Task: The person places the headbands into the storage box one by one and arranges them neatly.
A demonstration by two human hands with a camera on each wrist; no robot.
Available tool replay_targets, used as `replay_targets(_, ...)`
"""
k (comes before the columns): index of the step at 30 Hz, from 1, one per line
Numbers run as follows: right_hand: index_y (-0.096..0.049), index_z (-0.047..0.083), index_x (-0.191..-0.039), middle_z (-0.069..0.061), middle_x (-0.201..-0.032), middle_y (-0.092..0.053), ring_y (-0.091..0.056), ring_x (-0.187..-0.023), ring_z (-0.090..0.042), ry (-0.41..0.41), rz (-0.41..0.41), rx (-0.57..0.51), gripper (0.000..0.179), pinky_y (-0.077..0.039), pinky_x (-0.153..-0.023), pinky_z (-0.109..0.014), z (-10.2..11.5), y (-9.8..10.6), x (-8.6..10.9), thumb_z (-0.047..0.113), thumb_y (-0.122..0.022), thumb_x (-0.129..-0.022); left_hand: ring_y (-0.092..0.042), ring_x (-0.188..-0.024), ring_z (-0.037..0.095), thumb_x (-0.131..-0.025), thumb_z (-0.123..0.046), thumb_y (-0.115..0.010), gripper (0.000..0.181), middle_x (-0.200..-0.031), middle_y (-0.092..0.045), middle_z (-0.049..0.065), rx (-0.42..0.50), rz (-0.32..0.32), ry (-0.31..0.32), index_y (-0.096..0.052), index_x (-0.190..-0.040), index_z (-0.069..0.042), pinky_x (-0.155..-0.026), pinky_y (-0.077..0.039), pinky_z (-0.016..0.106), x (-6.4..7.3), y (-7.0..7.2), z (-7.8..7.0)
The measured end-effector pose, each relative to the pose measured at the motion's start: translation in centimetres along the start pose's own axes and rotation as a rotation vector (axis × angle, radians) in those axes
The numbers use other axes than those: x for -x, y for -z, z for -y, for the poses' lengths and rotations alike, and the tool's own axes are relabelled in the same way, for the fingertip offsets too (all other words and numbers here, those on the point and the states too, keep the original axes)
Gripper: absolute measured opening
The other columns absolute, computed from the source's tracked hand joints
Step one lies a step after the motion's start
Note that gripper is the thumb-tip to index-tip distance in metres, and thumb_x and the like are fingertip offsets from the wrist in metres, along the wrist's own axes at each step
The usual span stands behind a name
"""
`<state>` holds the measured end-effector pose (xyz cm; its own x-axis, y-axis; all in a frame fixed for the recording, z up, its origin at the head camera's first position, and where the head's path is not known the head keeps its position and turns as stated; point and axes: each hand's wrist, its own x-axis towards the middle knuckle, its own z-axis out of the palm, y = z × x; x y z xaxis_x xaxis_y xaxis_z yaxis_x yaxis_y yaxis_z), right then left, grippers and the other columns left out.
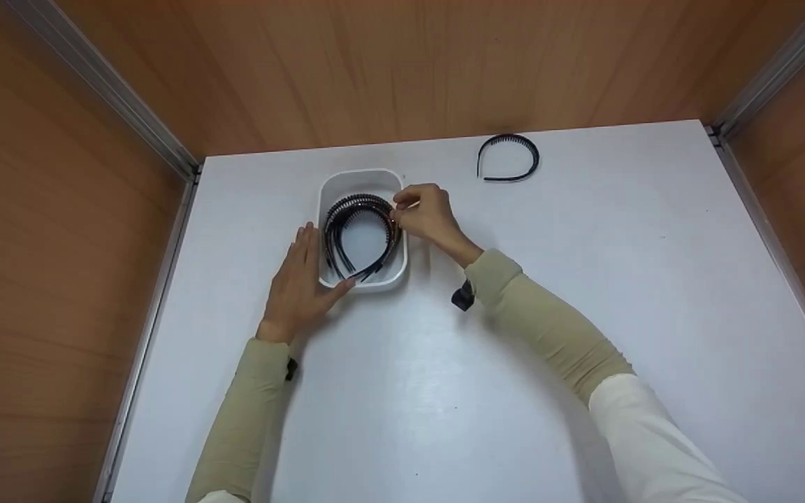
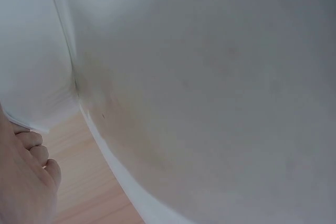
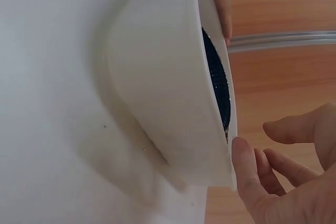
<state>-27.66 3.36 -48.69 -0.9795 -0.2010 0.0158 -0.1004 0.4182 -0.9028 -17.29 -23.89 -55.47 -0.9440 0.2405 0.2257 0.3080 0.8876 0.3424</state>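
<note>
A white plastic container [image 1: 394, 281] holds several dark headbands [image 1: 336, 227], stacked in a ring; a brownish one shows at their right side. My left hand [image 1: 294, 286] lies along the container's left wall with straight fingers, and its thumb reaches the near rim. In the left wrist view, part of that left hand [image 2: 23, 177] shows at the lower left. Over the right rim, my right hand [image 1: 427, 213] is beside the headbands. The right wrist view shows this right hand [image 3: 294, 182] with spread fingers, one fingertip at the rim, and nothing visible between them.
A single black headband [image 1: 537, 162] lies on the white table [image 1: 584, 209] near its back edge, right of the container. Wooden panels [image 1: 402, 70] stand behind the table and at both sides, with metal strips [image 1: 137, 300] along their edges.
</note>
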Motion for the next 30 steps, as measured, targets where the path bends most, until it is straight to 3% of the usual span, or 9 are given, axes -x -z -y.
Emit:
replay_targets(11, -0.079, -0.003, -0.114, -0.016, -0.103, -0.079, -0.077, -0.093, -0.028, 0.007, -0.022, 0.016, 0.026, -0.063, -0.08, -0.032, -0.8, 2.5, -0.6, 0.009, -0.076, -0.092, -0.014, -0.167, 0.035, -0.095, -0.071, -0.065, 0.117, -0.177, -0.016, 0.023, 0.013, 0.008, 0.005, -0.014, -0.169, 0.004, -0.136, -0.017, 0.048, 0.1, 0.0, 0.2)
replay_targets(22, -0.078, 0.001, -0.116, -0.012, -0.105, -0.076, -0.074, -0.095, -0.023, -0.045, -0.036, 0.058, 0.025, -0.06, -0.079, -0.028, -1.5, 5.3, -1.3, 0.013, -0.075, -0.095, -0.014, -0.166, 0.036, -0.094, -0.07, -0.067, 0.118, -0.177, -0.015, 0.024, 0.002, 0.016, 0.006, -0.013, -0.169, 0.004, -0.135, -0.019, 0.051, 0.2, 0.1, 0.6)
replay_targets(30, -0.077, 0.001, -0.12, -0.013, -0.111, -0.074, -0.071, -0.1, -0.024, -0.031, -0.06, 0.076, 0.026, -0.059, -0.081, -0.03, -1.9, 7.5, -1.6, 0.013, -0.073, -0.097, -0.013, -0.167, 0.034, -0.096, -0.069, -0.065, 0.117, -0.177, -0.014, 0.024, -0.012, 0.029, 0.009, -0.011, -0.169, 0.003, -0.136, -0.017, 0.047, 0.0, 0.1, 0.8)
